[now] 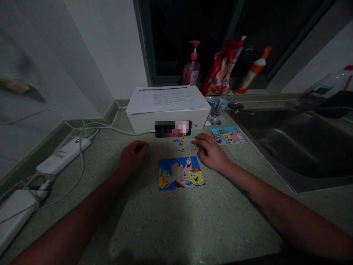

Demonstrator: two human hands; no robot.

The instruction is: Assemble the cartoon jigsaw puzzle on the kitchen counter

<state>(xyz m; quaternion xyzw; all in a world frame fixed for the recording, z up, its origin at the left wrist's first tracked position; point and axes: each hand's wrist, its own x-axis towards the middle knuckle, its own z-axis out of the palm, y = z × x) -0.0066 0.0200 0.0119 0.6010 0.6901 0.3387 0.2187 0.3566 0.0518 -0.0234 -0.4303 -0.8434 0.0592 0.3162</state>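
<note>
A partly assembled SpongeBob jigsaw puzzle (180, 173) lies on the speckled green countertop (171, 224), with a gap at its upper left. Several loose puzzle pieces (179, 142) are scattered just beyond it. My left hand (133, 155) rests left of the puzzle with its fingers curled, and its palm is hidden. My right hand (212, 152) lies flat to the right of the loose pieces, fingers apart and holding nothing, close to a small piece (194, 147). A picture card (228, 135) of the same cartoon lies beyond that hand.
A white box (168, 123) topped with printed papers stands at the back, with a pixelated object on its front. A steel sink (292, 147) lies right. White chargers and cables (63, 156) run along the left. Cans, a pink soap pump bottle (192, 68) and packages stand behind.
</note>
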